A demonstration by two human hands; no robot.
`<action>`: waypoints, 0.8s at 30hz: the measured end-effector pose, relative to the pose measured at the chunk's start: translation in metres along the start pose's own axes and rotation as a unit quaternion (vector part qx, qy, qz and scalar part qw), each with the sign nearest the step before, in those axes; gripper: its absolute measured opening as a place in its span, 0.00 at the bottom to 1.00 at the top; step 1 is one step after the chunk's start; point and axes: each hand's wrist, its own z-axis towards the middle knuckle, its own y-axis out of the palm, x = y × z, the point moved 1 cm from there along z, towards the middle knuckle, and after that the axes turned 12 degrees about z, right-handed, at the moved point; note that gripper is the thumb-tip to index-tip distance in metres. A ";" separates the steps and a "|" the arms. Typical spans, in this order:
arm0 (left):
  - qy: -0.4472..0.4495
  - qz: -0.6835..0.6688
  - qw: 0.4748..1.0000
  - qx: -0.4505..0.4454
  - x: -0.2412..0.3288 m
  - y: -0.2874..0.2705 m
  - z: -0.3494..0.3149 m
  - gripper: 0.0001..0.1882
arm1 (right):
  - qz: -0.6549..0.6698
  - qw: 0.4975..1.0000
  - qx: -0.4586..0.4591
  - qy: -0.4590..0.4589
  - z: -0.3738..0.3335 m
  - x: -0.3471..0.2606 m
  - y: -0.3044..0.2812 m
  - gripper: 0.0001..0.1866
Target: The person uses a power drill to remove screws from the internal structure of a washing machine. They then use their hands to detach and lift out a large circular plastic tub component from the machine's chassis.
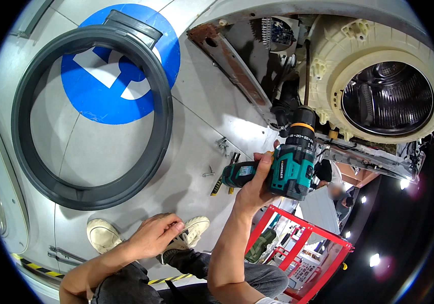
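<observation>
My right hand point(257, 187) grips a green and black cordless drill point(290, 169) by its handle. From its chuck a long, thin driver bit point(307, 76) reaches into the opened washing machine, beside the cream plastic tub point(323, 76). The bit's far tip lies close to the upper frame; whether it touches a screw is too small to tell. Inside the tub's round opening the steel drum point(387, 96) shows. Over my shoes, my left hand point(158, 235) is loosely closed, its fingers curled under, and anything within them is hidden.
A dark grey ring-shaped gasket point(19, 121) lies on the floor at left, partly over a blue round floor sticker point(120, 114). Loose screws point(222, 146) and black-yellow tools point(217, 186) lie near the drill. A red-framed cart point(305, 235) stands at lower right; another person point(341, 197) is beyond.
</observation>
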 end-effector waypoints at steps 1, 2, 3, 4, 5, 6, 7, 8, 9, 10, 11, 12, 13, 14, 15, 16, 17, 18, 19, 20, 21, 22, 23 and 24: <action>0.001 0.001 1.000 0.000 0.000 0.000 0.000 0.16 | -0.002 1.000 -0.002 -0.002 -0.001 0.003 0.000 0.16; 0.003 0.002 1.000 -0.001 0.000 0.000 0.000 0.16 | -0.006 1.000 -0.001 0.000 -0.001 0.006 -0.002 0.16; 0.002 0.004 1.000 0.000 0.000 -0.001 0.000 0.16 | -0.007 1.000 -0.004 -0.009 -0.003 0.009 -0.002 0.15; 0.001 0.004 1.000 0.000 0.001 0.000 0.000 0.16 | -0.010 1.000 -0.004 -0.015 -0.004 0.013 -0.002 0.15; 0.002 0.004 1.000 0.002 0.001 0.000 0.001 0.16 | -0.017 1.000 -0.008 -0.013 -0.005 0.016 -0.003 0.14; 0.001 0.006 1.000 0.001 0.001 0.000 0.001 0.16 | -0.066 0.997 -0.022 -0.028 -0.006 0.019 -0.004 0.14; 0.002 0.007 1.000 0.002 0.001 0.000 0.001 0.16 | -0.119 0.991 -0.040 -0.033 -0.007 0.021 -0.006 0.14; 0.007 0.005 1.000 0.005 0.001 0.000 0.001 0.15 | -0.169 0.984 -0.053 -0.027 -0.008 0.022 -0.007 0.13; 0.004 0.006 1.000 0.005 0.001 0.000 0.001 0.15 | -0.174 0.982 -0.063 -0.039 -0.008 0.024 -0.007 0.14; 0.005 0.005 1.000 0.009 0.001 0.000 0.001 0.15 | -0.135 0.988 -0.066 -0.036 -0.008 0.025 -0.007 0.15; 0.007 0.002 1.000 0.010 0.001 -0.001 0.001 0.15 | -0.091 0.994 -0.056 -0.019 -0.008 0.026 -0.007 0.15; 0.003 0.005 1.000 0.014 0.001 -0.001 0.001 0.16 | -0.057 0.997 -0.043 0.012 -0.007 0.027 -0.007 0.16; -0.002 0.006 1.000 0.012 0.001 -0.001 0.001 0.16 | 0.043 0.997 -0.037 0.054 -0.007 0.026 -0.007 0.17; -0.007 0.006 1.000 0.010 0.001 -0.001 0.001 0.16 | 0.080 0.994 -0.014 0.072 -0.006 0.026 -0.007 0.18; -0.011 0.004 1.000 0.006 0.000 -0.001 0.001 0.16 | 0.114 0.989 0.002 0.089 -0.005 0.024 -0.007 0.18; -0.014 0.002 1.000 0.002 0.000 0.000 0.002 0.16 | 0.149 0.983 0.018 0.105 -0.003 0.023 -0.006 0.19; -0.018 0.001 1.000 -0.004 0.000 0.001 0.003 0.16 | 0.176 0.979 0.017 0.102 -0.003 0.021 -0.005 0.20; -0.021 0.001 1.000 -0.008 0.000 0.002 0.003 0.16 | 0.154 0.982 0.021 0.112 -0.004 0.020 -0.002 0.20; -0.023 0.001 1.000 -0.011 -0.001 0.003 0.004 0.16 | 0.141 0.983 0.020 0.113 -0.004 0.018 0.001 0.19; -0.022 -0.001 1.000 -0.011 -0.001 0.003 0.005 0.17 | 0.122 0.983 0.031 0.132 -0.006 0.017 0.006 0.19; -0.024 0.000 1.000 -0.012 -0.002 0.004 0.005 0.17 | 0.144 0.981 0.034 0.127 -0.008 0.015 0.011 0.19; -0.023 -0.002 1.000 -0.011 -0.002 0.005 0.005 0.17 | 0.172 0.975 0.027 0.137 -0.010 0.013 0.015 0.19; -0.023 -0.004 1.000 -0.011 -0.002 0.006 0.006 0.17 | 0.222 0.964 0.028 0.144 -0.012 0.010 0.020 0.19; -0.024 -0.005 1.000 -0.011 -0.003 0.006 0.005 0.17 | 0.269 0.949 0.037 0.163 -0.013 0.008 0.024 0.19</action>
